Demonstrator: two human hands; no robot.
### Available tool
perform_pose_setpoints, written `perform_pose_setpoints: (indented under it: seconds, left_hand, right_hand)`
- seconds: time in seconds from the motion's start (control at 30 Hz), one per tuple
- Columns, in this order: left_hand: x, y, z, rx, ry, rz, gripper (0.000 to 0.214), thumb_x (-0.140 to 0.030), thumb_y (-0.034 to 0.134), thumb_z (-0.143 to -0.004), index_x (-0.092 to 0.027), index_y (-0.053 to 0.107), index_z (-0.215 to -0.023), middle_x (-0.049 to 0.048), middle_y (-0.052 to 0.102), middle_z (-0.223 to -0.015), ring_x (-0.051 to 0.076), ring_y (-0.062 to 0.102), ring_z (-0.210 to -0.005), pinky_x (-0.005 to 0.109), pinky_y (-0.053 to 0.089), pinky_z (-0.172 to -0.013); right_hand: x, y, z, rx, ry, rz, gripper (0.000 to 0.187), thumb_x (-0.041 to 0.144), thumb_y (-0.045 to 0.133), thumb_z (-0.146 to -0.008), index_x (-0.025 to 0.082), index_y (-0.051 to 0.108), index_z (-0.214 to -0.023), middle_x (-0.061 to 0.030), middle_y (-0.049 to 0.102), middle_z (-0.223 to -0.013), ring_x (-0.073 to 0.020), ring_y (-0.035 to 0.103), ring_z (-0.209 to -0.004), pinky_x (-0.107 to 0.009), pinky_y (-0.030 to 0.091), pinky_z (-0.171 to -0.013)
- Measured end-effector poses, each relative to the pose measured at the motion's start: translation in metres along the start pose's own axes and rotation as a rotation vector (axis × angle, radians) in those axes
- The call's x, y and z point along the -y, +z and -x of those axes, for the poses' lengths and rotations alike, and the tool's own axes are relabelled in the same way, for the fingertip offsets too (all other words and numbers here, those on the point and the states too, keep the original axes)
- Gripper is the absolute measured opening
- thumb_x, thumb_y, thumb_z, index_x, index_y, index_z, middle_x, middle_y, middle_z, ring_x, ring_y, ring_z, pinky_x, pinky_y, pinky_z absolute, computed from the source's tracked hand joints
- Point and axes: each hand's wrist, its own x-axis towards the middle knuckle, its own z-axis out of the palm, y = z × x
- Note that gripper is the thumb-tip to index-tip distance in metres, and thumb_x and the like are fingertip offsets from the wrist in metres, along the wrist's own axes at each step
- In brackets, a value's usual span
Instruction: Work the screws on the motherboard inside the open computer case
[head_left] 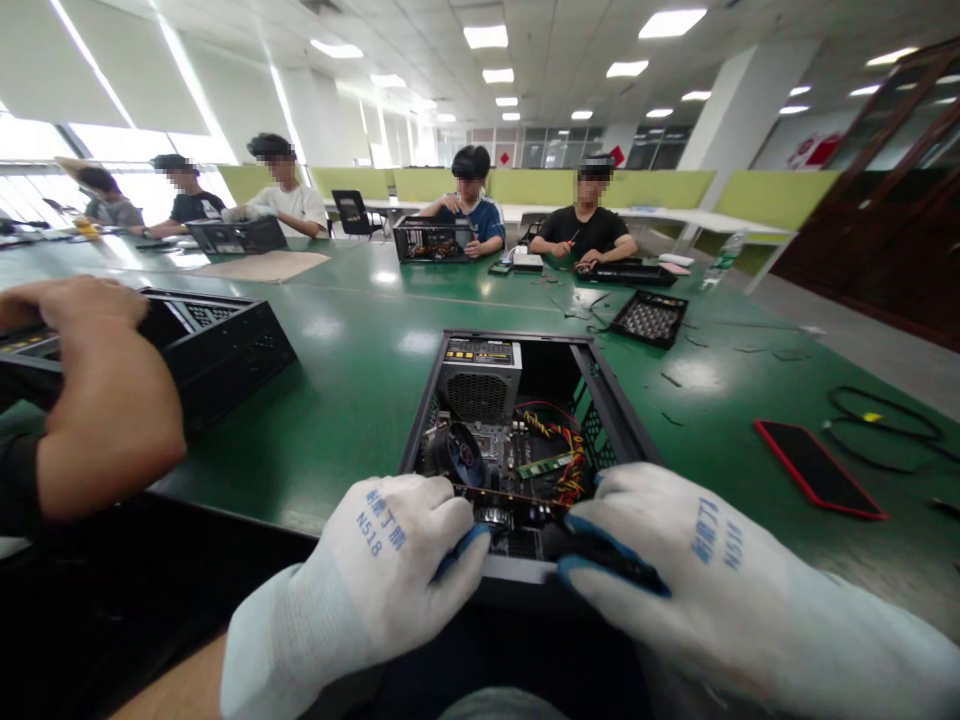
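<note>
An open black computer case [609, 412] lies on the green table [360, 350] right in front of me, showing a power supply [478, 375], a fan and yellow-red wires. Both my hands wear white gloves with blue fingertips. My left hand [390, 560] curls over the near edge of the case, fingers closed on a dark expansion card [517, 510] standing inside. My right hand [675, 560] grips the same card and the case rim from the right side.
A co-worker's bare arm [105, 400] rests on another black case [217, 345] at my left. A red-edged phone [817, 467] and a black cable loop [885, 430] lie to the right. A black tray [649, 318] sits farther back. Several people work at the far side.
</note>
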Motion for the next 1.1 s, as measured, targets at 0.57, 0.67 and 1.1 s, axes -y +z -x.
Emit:
perform_pose_setpoints:
  seconds: [0.57, 0.67, 1.1]
  left_hand:
    - [-0.002, 0.003, 0.002, -0.072, -0.027, 0.020, 0.028, -0.032, 0.054, -0.097, -0.024, 0.047, -0.071, -0.0018, 0.057, -0.070, 0.018, 0.056, -0.062, 0.035, 0.034, -0.059]
    - [-0.002, 0.005, 0.003, -0.068, -0.043, 0.026, 0.028, -0.033, 0.055, -0.097, -0.024, 0.047, -0.071, -0.0018, 0.058, -0.071, 0.018, 0.055, -0.062, 0.035, 0.033, -0.058]
    - [-0.002, 0.004, -0.001, -0.065, -0.032, 0.045, 0.028, -0.034, 0.053, -0.097, -0.025, 0.048, -0.071, -0.0011, 0.058, -0.069, 0.018, 0.054, -0.060, 0.035, 0.029, -0.055]
  right_hand:
    - [-0.028, 0.071, -0.157, 0.741, 0.193, -0.221, 0.101, 0.082, 0.059, -0.076, 0.007, 0.053, -0.142, -0.0252, 0.065, -0.135, -0.0391, 0.067, -0.118, -0.044, 0.053, -0.095]
    - [-0.027, 0.067, -0.155, 0.655, 0.206, -0.213, 0.094, 0.083, 0.065, -0.069, 0.011, 0.059, -0.130, -0.0210, 0.070, -0.125, -0.0353, 0.071, -0.105, -0.039, 0.055, -0.082]
    - [-0.076, 0.036, -0.131, 0.503, 0.215, 0.465, 0.076, 0.071, 0.067, -0.067, 0.011, 0.069, -0.115, -0.0206, 0.071, -0.109, -0.0380, 0.070, -0.098, -0.045, 0.054, -0.081]
